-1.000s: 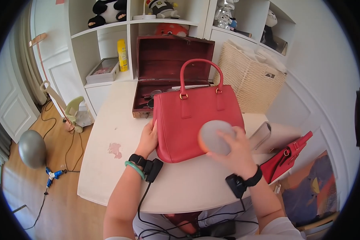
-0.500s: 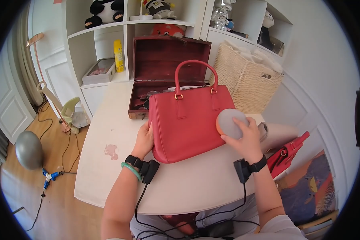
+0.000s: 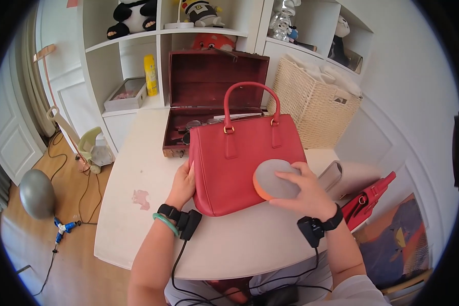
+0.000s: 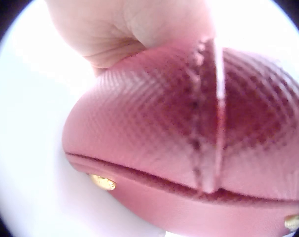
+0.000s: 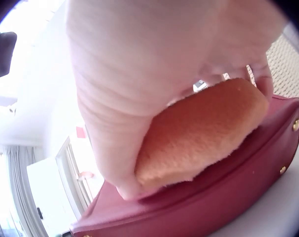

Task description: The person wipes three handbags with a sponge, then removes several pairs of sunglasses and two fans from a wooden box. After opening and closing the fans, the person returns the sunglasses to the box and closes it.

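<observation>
A red handbag (image 3: 239, 163) stands on the white table, its handle upright. My left hand (image 3: 182, 184) holds it by its left side. In the left wrist view, the left hand (image 4: 124, 29) lies against the grained side panel (image 4: 154, 113), with gold feet along the base. My right hand (image 3: 308, 191) grips a round sponge (image 3: 275, 178) with a grey back and an orange face, against the lower right of the bag's front. In the right wrist view, thumb and fingers wrap the edge of the orange sponge (image 5: 203, 128), whose fuzzy side meets the red leather.
Behind the bag is an open dark red case (image 3: 217, 76) with glasses inside. A woven basket (image 3: 316, 97) stands at back right. A beige bag (image 3: 352, 178) and a smaller red bag (image 3: 370, 201) lie at the right edge. Cables (image 3: 176, 270) hang from both wrists.
My right hand with the sponge went right and up towards the bag's right edge, then came back down and left over the front. The left hand keeps its place on the bag's side.
</observation>
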Action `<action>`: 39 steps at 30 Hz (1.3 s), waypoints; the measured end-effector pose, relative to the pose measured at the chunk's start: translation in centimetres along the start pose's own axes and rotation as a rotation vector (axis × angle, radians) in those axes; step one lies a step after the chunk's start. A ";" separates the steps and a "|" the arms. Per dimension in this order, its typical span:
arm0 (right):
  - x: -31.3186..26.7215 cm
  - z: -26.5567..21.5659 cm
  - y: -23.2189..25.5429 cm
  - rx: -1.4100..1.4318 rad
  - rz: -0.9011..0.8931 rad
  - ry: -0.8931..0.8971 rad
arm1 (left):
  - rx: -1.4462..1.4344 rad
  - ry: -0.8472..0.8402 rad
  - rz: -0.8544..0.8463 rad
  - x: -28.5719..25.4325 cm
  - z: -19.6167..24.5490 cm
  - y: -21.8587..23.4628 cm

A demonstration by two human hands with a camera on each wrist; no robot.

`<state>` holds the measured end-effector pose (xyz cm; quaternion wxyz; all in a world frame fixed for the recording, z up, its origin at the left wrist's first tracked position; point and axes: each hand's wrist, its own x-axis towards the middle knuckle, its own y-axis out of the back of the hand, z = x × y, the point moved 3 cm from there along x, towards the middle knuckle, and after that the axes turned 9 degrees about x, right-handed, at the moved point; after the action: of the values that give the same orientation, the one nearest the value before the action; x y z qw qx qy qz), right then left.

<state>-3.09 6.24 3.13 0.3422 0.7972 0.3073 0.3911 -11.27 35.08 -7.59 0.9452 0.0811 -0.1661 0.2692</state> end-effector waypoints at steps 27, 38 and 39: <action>-1.7 -0.6 0.5 -0.270 0.124 -0.060 | 0.054 0.048 -0.010 -0.2 0.8 0.1; -3.1 4.5 0.0 -0.081 0.473 -0.285 | 0.017 0.061 -0.030 -0.1 0.0 0.4; -2.7 4.1 -0.2 -0.129 0.480 -0.242 | 0.031 0.063 -0.030 0.0 -0.1 0.3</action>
<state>-1.07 3.05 -0.05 0.3240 0.8646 0.0409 0.3818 -11.45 35.37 -7.68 0.9525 0.0897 -0.1310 0.2599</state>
